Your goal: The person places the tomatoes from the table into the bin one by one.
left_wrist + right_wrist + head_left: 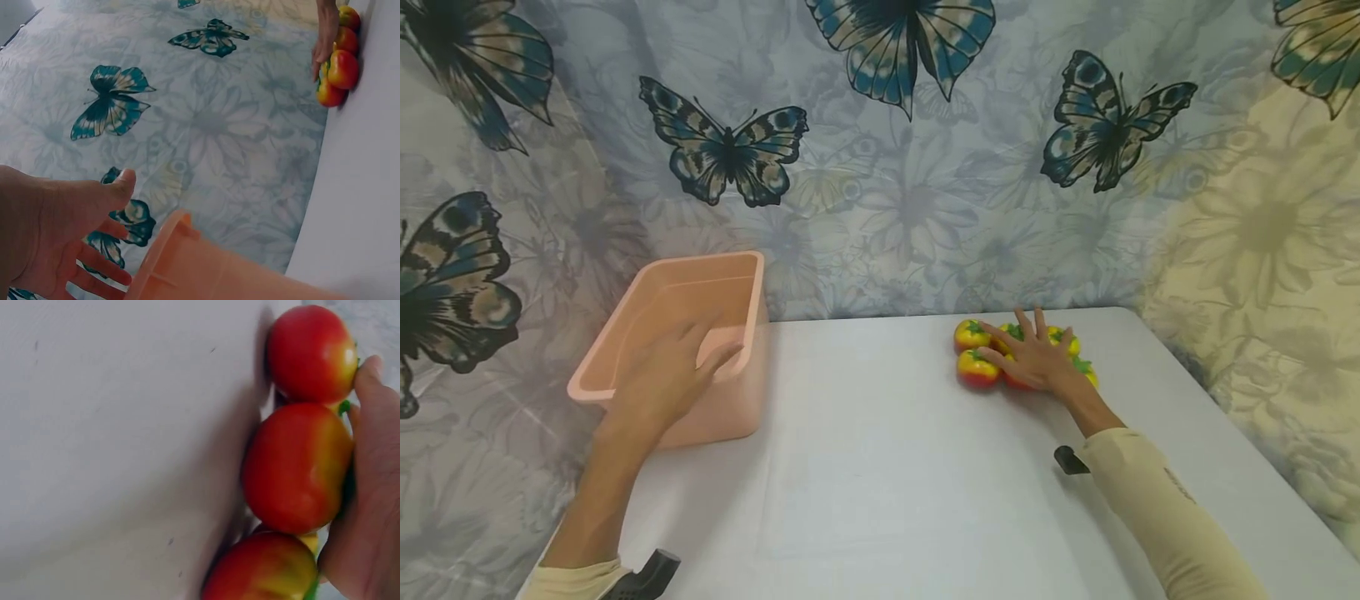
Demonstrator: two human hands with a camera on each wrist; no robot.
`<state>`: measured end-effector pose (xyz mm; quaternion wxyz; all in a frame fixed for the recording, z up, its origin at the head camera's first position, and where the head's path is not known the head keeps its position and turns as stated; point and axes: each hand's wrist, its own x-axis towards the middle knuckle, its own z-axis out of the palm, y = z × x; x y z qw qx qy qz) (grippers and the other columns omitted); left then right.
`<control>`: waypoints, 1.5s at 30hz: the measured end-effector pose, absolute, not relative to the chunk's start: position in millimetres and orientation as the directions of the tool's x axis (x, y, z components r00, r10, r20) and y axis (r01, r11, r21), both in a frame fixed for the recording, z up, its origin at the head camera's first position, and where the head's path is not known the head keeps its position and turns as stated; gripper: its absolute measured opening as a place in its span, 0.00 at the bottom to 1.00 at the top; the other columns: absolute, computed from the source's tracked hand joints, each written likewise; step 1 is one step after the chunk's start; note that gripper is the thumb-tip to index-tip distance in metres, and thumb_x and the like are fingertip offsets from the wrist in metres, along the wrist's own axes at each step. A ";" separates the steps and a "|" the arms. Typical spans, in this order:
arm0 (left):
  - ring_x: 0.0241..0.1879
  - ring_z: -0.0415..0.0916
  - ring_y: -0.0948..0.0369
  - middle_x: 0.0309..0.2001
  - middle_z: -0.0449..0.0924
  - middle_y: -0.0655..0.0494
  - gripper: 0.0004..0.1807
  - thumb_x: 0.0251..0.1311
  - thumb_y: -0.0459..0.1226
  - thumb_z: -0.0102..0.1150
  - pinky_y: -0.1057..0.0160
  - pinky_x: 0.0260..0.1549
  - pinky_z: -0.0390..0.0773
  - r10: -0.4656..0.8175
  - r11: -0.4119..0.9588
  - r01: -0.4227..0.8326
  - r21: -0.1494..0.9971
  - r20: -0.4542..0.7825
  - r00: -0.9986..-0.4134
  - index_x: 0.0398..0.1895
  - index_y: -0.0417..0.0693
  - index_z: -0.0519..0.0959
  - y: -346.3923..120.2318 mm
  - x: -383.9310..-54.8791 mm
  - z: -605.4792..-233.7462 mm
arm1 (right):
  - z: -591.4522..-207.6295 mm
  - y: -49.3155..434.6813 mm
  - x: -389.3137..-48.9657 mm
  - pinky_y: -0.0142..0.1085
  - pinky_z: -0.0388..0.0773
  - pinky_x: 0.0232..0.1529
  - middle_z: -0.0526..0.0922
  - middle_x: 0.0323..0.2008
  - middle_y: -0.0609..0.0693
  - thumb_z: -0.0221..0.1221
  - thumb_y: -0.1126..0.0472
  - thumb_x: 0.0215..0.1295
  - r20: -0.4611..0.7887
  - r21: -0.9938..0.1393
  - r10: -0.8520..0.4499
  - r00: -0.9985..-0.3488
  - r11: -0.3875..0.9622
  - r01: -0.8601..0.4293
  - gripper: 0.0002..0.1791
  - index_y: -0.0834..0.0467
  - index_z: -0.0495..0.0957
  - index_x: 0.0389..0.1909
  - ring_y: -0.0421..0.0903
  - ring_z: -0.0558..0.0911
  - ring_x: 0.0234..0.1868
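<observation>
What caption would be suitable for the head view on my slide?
Left hand above a pink bin, right hand spread over red-and-yellow fruits on a white table.

Right hand (1037, 358) partly hid red-yellow fruits (978, 369) near far right corner of table (865, 442); couldn't count them. Pink bin (733, 408) covered far left corner. Left hand (662, 375), blurred, blocked part of bin's inside. Dark mark (1178, 485) on right sleeve (1150, 504) was too small to read.

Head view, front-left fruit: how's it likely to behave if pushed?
The front-left fruit may roll, being rounded on a flat table. Its smooth-looking skin could be slippery. Pushed right, it would probably bump the neighbouring fruit.
</observation>
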<state>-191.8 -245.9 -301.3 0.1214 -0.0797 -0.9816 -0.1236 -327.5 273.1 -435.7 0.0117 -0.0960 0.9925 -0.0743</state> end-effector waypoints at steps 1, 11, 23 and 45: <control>0.62 0.67 0.35 0.70 0.64 0.39 0.41 0.68 0.67 0.34 0.33 0.55 0.66 0.124 0.959 0.183 0.217 0.262 -0.957 0.75 0.51 0.58 -249.8 -190.3 -302.5 | -436.9 273.7 -327.6 0.82 0.23 0.55 0.39 0.77 0.65 0.29 0.20 0.62 -0.011 -0.153 -0.193 -0.981 0.970 -0.189 0.40 0.27 0.45 0.75 0.74 0.32 0.75; 0.58 0.72 0.36 0.64 0.71 0.38 0.37 0.67 0.64 0.42 0.34 0.43 0.73 0.246 0.964 0.262 0.034 0.242 -0.938 0.74 0.59 0.61 -281.7 -178.7 -312.0 | -438.7 272.8 -328.5 0.81 0.20 0.54 0.44 0.77 0.66 0.28 0.20 0.62 -0.034 -0.172 -0.189 -0.981 0.968 -0.181 0.41 0.28 0.45 0.75 0.75 0.38 0.74; 0.22 0.69 0.60 0.19 0.71 0.59 0.13 0.56 0.42 0.67 0.54 0.26 0.64 0.299 0.942 0.332 0.040 0.346 -0.889 0.25 0.49 0.73 -291.4 -185.5 -343.0 | -441.4 274.0 -337.1 0.81 0.16 0.52 0.43 0.77 0.66 0.29 0.19 0.61 -0.040 -0.192 -0.180 -0.983 0.967 -0.169 0.41 0.27 0.43 0.75 0.76 0.38 0.74; 0.19 0.58 0.63 0.18 0.63 0.62 0.11 0.52 0.41 0.70 0.62 0.27 0.57 0.361 0.916 0.400 -0.023 0.481 -0.799 0.26 0.52 0.75 -225.1 -176.6 -358.6 | -442.5 269.2 -338.6 0.81 0.17 0.53 0.43 0.76 0.68 0.28 0.19 0.61 -0.047 -0.187 -0.185 -0.982 0.967 -0.174 0.42 0.29 0.43 0.76 0.76 0.40 0.74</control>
